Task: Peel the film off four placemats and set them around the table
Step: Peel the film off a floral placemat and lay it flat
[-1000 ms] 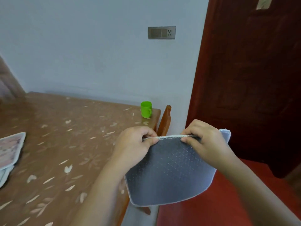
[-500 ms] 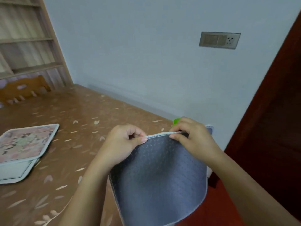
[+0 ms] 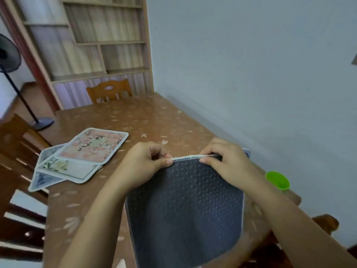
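Observation:
I hold a placemat (image 3: 185,206) upright in front of me, its dark grey dotted underside facing me and its white stitched top edge level. My left hand (image 3: 144,167) pinches the left end of that edge. My right hand (image 3: 226,163) pinches the edge toward its right end. The mat's front side is hidden. On the brown leaf-patterned table (image 3: 150,120) to the left lies a loose stack of three floral placemats (image 3: 81,155), fanned out, the pink one on top.
A green cup (image 3: 278,179) stands near the table's right edge by the pale wall. Wooden chairs sit at the far end (image 3: 109,90) and the left side (image 3: 17,144). A standing fan (image 3: 11,60) and shelves (image 3: 100,35) are behind.
My view has swung left, from the red door to the table, shelves and fan. Both hands keep the same pinch on the mat's top edge, which now hangs over the table.

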`<action>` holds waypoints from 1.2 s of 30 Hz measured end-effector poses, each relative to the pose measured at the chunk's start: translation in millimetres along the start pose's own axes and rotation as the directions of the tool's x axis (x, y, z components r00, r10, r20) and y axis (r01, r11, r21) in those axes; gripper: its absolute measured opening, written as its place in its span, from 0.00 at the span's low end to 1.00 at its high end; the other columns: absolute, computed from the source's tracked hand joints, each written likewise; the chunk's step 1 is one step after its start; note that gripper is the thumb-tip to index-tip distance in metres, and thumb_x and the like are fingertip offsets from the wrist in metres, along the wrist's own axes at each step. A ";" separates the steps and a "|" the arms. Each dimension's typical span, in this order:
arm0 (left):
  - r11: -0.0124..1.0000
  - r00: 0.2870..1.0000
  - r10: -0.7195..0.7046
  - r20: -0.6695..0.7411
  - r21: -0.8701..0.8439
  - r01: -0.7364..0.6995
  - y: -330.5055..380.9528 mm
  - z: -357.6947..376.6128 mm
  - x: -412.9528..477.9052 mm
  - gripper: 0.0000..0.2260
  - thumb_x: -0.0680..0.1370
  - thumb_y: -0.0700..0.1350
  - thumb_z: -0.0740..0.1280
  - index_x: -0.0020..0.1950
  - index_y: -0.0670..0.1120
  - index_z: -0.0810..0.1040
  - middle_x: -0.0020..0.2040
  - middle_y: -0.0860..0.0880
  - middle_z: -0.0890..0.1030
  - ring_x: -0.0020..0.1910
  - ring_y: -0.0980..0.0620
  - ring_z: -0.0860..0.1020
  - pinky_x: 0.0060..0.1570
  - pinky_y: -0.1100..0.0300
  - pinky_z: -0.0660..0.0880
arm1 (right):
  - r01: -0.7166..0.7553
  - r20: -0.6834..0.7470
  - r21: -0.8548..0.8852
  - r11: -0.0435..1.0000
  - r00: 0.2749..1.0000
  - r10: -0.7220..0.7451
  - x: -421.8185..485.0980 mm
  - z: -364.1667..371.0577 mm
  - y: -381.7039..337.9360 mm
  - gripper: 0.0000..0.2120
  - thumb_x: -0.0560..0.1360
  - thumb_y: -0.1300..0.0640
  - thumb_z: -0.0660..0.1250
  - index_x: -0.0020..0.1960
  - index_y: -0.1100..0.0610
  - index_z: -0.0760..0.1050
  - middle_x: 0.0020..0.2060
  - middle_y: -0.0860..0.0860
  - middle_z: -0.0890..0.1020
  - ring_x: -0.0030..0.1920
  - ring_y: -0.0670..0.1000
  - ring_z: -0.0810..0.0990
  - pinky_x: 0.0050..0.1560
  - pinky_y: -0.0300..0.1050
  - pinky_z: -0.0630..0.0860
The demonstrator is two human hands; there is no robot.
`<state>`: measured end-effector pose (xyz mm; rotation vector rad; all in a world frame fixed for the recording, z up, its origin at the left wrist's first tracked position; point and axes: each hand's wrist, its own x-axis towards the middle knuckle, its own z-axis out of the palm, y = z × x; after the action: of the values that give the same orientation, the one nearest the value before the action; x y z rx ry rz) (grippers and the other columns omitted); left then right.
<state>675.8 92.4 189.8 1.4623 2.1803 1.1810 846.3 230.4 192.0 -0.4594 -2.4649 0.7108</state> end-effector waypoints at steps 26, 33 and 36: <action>0.899 0.862 -0.166 -0.479 0.286 0.332 -56.4 28.4 75.4 0.02 0.72 0.43 0.70 0.41 0.46 0.81 0.39 0.47 0.83 0.41 0.48 0.77 0.37 0.57 0.71 | 0.167 0.109 0.094 0.982 0.978 -0.176 146.6 74.9 83.8 0.01 0.69 0.62 0.70 0.41 0.58 0.80 0.40 0.52 0.80 0.44 0.53 0.77 0.48 0.49 0.73; 0.952 0.813 -0.125 -0.568 0.163 0.260 -88.1 88.8 64.8 0.01 0.70 0.38 0.71 0.40 0.43 0.81 0.38 0.48 0.80 0.37 0.54 0.73 0.36 0.70 0.64 | 0.264 0.047 0.012 0.964 0.963 -0.265 120.6 91.0 125.6 0.03 0.68 0.63 0.71 0.42 0.60 0.80 0.39 0.55 0.79 0.42 0.55 0.76 0.44 0.53 0.73; 0.941 0.828 -0.260 -0.496 0.064 0.333 -110.5 140.5 35.6 0.02 0.69 0.37 0.72 0.41 0.41 0.81 0.42 0.45 0.81 0.41 0.54 0.75 0.38 0.71 0.66 | 0.166 0.180 0.020 0.986 0.969 -0.167 79.3 114.9 159.2 0.04 0.68 0.62 0.71 0.43 0.61 0.80 0.41 0.56 0.79 0.45 0.56 0.76 0.47 0.54 0.72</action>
<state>672.8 172.5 26.1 0.8745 2.7545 1.4035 744.2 349.2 49.5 -0.1884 -2.6330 0.7160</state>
